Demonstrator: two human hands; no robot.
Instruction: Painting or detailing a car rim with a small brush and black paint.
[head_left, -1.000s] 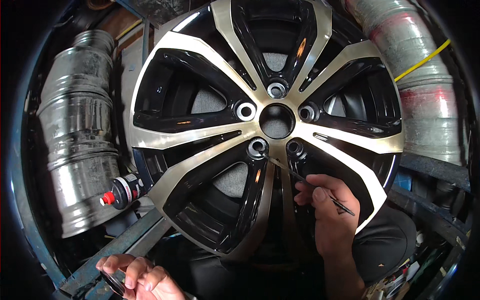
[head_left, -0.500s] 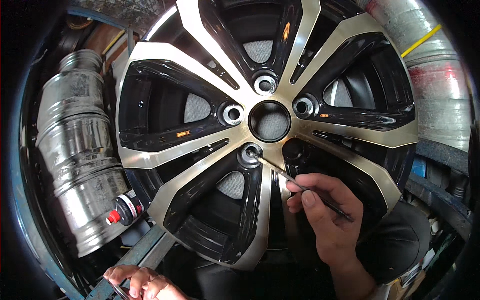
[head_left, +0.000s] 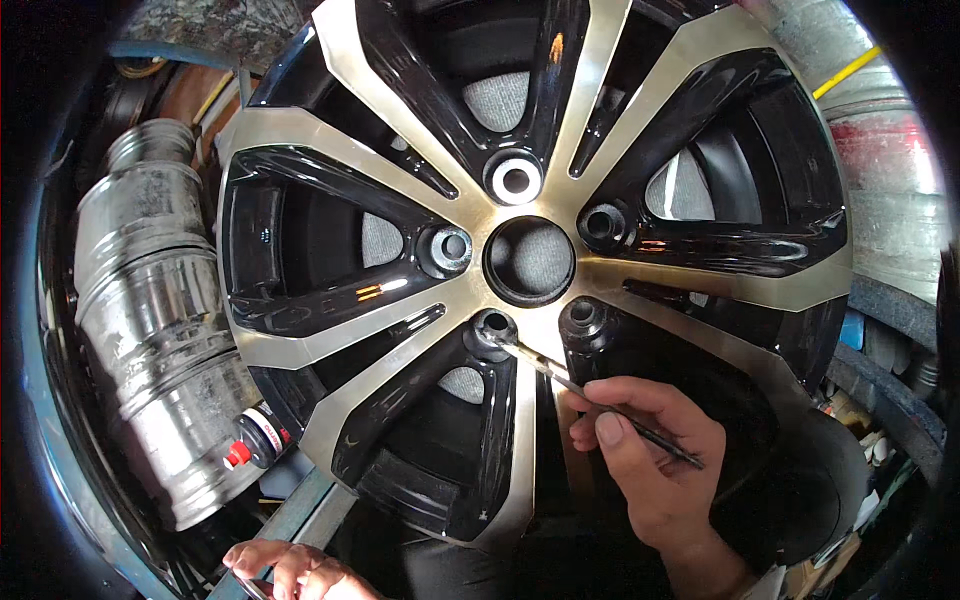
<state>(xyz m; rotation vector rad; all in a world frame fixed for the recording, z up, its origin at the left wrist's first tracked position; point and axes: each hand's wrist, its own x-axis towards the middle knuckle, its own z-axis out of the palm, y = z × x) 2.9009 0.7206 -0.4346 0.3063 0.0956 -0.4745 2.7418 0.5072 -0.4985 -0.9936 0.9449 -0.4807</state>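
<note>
A brush tip at a lug hole of a black-and-gold wheel.
Nearest, the left hand (head_left: 300,572) pinches a thin, shiny-edged object (head_left: 255,589) mostly cut off by the lower edge; the right hand (head_left: 665,455) grips a slim dark-handled brush (head_left: 570,384) between thumb and fingers, its tip at the lug hole (head_left: 495,325) lower left of the hub; the wheel (head_left: 540,322) fills the centre, face up; beyond its left rim lie a red-capped black bottle (head_left: 262,437) and dented silvery cylinders (head_left: 165,300).
</note>
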